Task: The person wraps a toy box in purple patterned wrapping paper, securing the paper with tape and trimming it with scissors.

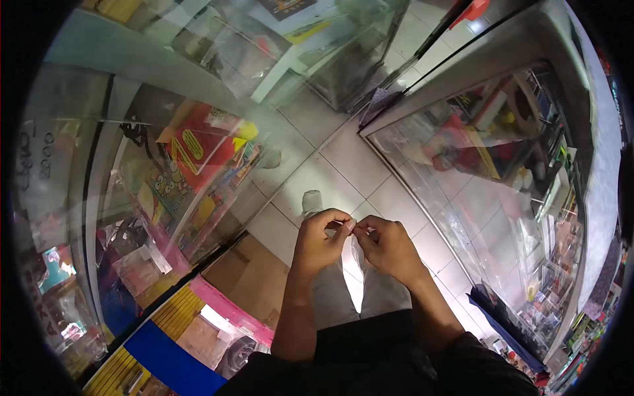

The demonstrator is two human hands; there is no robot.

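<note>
Near the centre of the head view, my left hand (319,243) and my right hand (389,248) meet at the fingertips in front of my grey trousers (330,297). The thumb and index finger of each are pinched together. Between them is something small and pale, perhaps a thin clear strip hanging down; it is too small to name. Both hands are above the tiled floor (333,175), with my shoe (312,200) just beyond them.
A glass display case (422,198) full of goods stands on the right. Glass shelves with books and packets (198,158) are on the left. Below them lie a cardboard box (254,274) and a blue panel (172,360). More glass cases cross the top.
</note>
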